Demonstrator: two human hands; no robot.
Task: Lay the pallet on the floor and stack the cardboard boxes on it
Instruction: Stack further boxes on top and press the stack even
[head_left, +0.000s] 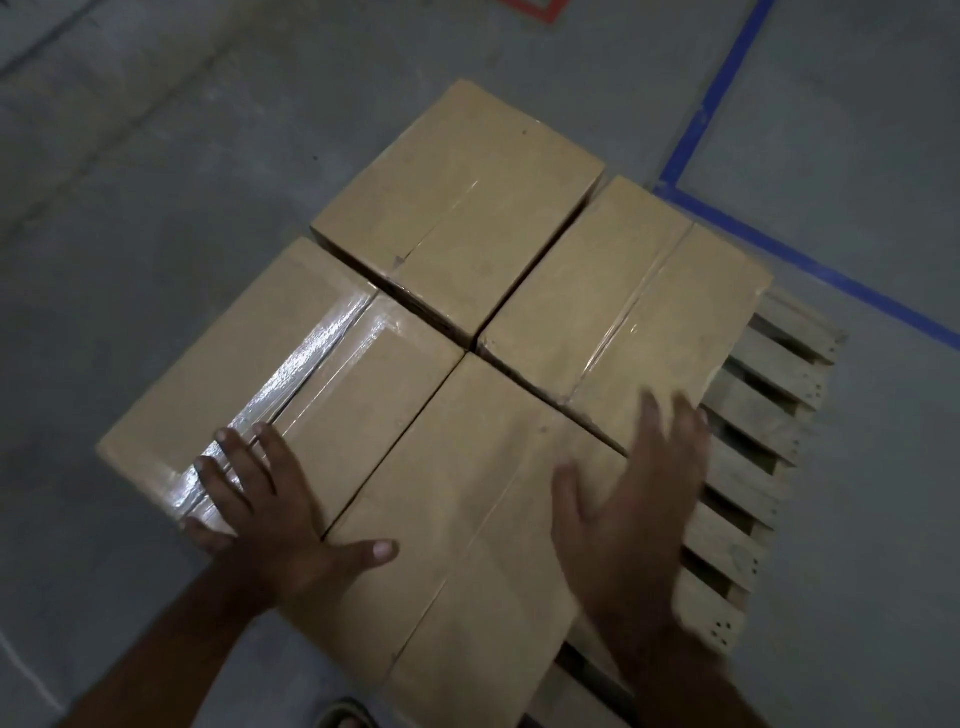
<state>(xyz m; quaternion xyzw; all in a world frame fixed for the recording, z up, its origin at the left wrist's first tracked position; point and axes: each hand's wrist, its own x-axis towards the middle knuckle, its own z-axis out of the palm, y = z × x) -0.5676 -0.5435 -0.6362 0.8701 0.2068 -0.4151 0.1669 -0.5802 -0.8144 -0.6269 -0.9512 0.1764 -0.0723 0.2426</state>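
Pallet (769, 415): wooden, lying flat on the grey concrete floor (156, 182), its slats showing bare along the right side of the load.
Cardboard boxes: four brown taped boxes are sitting on the pallet in a two-by-two block, sides touching or nearly so.
Far-left box (457, 202): lying at the back, sealed along its centre seam.
Far-right box (623, 312): lying beside it, next to the bare slats.
Near-left box (291, 374): wide clear tape on its top is catching the light.
Near-right box (478, 509): lying closest to the person.
Left hand (275, 514): pressing palm down with fingers spread, resting on the near-left box with its thumb reaching onto the near-right one, gripping nothing.
Right hand (634, 493): open, fingers spread, blurred, over the near-right box's right edge, holding nothing; whether it is touching cannot be told.
Blue tape line (810, 265): running across the floor beyond the pallet.
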